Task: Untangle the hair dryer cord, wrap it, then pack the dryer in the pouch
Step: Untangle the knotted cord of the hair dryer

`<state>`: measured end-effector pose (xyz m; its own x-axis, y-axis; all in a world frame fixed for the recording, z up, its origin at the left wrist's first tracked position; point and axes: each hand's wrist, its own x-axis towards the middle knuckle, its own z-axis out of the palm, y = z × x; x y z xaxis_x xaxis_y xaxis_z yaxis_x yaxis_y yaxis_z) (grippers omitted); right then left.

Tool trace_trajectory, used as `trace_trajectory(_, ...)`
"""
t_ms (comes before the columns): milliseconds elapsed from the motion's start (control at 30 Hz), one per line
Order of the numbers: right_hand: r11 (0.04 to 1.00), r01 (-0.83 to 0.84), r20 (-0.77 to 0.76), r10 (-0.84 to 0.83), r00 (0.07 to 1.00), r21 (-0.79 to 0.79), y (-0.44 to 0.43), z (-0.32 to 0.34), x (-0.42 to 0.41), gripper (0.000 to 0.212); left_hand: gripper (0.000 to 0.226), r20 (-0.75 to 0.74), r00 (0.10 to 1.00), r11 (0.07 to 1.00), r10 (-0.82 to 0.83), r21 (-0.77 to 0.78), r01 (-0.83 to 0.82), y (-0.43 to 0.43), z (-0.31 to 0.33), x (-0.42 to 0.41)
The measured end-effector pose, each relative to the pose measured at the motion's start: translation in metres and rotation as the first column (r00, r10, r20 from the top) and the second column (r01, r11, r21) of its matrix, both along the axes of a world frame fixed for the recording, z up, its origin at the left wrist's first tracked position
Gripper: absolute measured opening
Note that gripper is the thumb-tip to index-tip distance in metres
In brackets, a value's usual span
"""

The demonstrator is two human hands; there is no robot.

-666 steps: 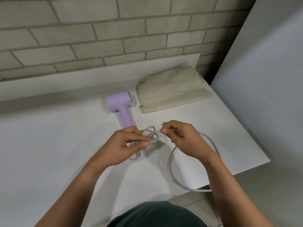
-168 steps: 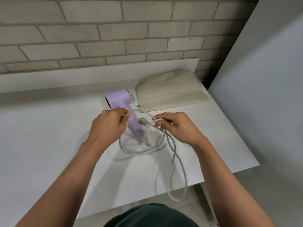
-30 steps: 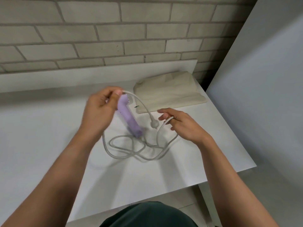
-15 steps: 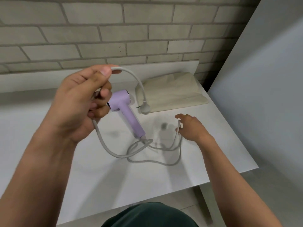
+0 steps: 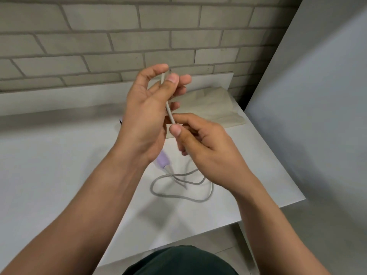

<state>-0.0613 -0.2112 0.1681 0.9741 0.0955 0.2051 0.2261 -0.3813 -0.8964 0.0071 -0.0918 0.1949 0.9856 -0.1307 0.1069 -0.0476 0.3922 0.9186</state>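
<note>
My left hand [image 5: 148, 116] is raised above the table and pinches the plug end of the grey cord [image 5: 170, 114] between thumb and fingers. My right hand [image 5: 206, 147] pinches the same cord just below it. The rest of the cord [image 5: 178, 192] lies in a loose loop on the white table [image 5: 59, 165]. The lilac hair dryer [image 5: 163, 161] lies on the table behind my hands; only the lower end of its handle shows. The beige cloth pouch [image 5: 218, 108] lies flat at the back right, partly hidden by my hands.
A grey brick wall [image 5: 99, 46] and a low white ledge run along the back of the table. A pale panel [image 5: 317, 116] stands at the right. The table's front and right edges drop to a tiled floor.
My left hand moved from the left to the middle, still holding the plug end. My right hand rose off the table and took hold of the cord below it. The loops on the table loosened.
</note>
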Motion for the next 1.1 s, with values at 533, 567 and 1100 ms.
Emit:
trace_trajectory(533,0.919,0.327,0.287,-0.381,0.879,0.219,-0.049,0.029,0.004,0.023,0.063,0.612,0.745,0.773,-0.264,0.597,-0.216,-0.006,-0.164,-0.029)
trace_trajectory(567,0.913,0.324,0.302,-0.391,0.87,0.247,-0.054,0.032,0.003,0.023,0.066,0.666,0.684,0.731,-0.299,0.62,-0.284,-0.006,-0.176,-0.028)
trace_trajectory(1100,0.806,0.379,0.293,-0.537,0.791,0.454,-0.105,0.05,-0.015,0.027,0.026,0.056,0.987,0.347,-0.152,0.938,0.0,-0.016,-0.24,0.012)
